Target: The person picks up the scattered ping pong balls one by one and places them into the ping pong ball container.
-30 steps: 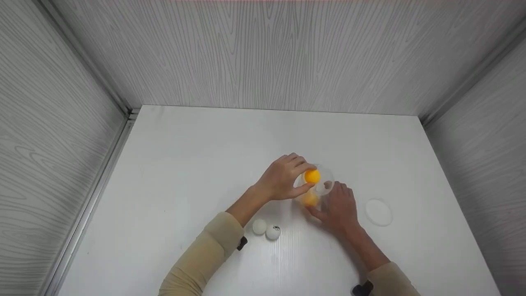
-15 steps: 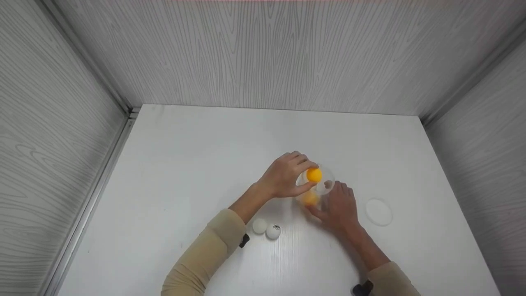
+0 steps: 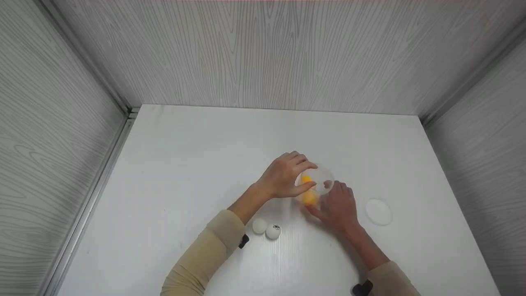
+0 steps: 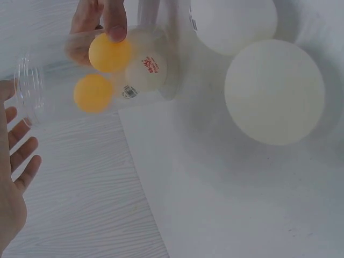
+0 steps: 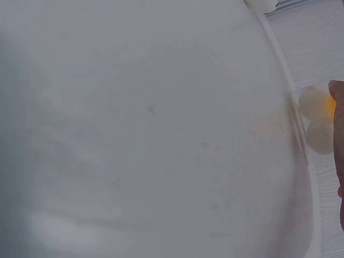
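Observation:
A clear plastic jar (image 3: 324, 176) stands upright on the table. Through its wall in the left wrist view show an upper orange ping-pong ball (image 4: 110, 52), a lower orange ball (image 4: 93, 93) and white balls such as the one with red print (image 4: 146, 71). My right hand (image 3: 341, 205) grips the jar low down, thumb on the near side and fingers on the far side. Over the jar's mouth is my left hand (image 3: 283, 176), thumb and forefinger apart with nothing between them. In the right wrist view, my right fingers (image 5: 338, 123) lie against the jar.
Two white ping-pong balls, a plain one (image 3: 259, 226) and a printed one (image 3: 273, 232), lie side by side near my left forearm. A round translucent lid (image 3: 379, 212) lies right of my right hand. Wood-grain panels (image 3: 263, 53) wall the white table (image 3: 197, 144).
My left thumb and forefinger have let go of the orange ball, which has dropped into the jar. The right hand keeps its grip in the same place.

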Available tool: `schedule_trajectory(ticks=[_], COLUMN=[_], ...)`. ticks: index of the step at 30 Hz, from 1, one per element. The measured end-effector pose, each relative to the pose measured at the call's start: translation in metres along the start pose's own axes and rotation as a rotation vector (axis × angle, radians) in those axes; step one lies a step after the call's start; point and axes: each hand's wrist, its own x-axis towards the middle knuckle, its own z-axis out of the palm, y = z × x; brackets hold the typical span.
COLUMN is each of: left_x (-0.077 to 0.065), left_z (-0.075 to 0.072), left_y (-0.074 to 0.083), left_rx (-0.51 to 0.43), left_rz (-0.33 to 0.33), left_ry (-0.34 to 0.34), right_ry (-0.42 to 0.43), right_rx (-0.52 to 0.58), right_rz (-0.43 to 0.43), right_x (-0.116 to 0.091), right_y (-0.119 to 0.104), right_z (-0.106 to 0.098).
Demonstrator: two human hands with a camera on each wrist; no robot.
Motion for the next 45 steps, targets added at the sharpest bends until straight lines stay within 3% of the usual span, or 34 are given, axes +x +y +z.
schedule_trajectory(ticks=[18,25,33,45], left_x=[-0.002,-0.004,-0.008,-0.021], left_z=[-0.004,-0.008,-0.015,-0.028], left_y=[0.003,0.004,0.007,0.003], left_rx=[-0.003,-0.019,-0.043,-0.008], left_rz=[0.009,-0.014,-0.047,-0.048], left_ry=[0.002,-0.053,-0.112,-0.125], right_ry=[0.004,0.007,-0.015,-0.038], right_rx=[-0.046,-0.04,0.029,0.015], right_rz=[-0.024,-0.031,0.025,0.045], right_x=[0.001,0.001,0.0,0.001], right_y=[0.0,0.0,0.0,-0.001], right_z=[0.0,0.0,0.001,0.001])
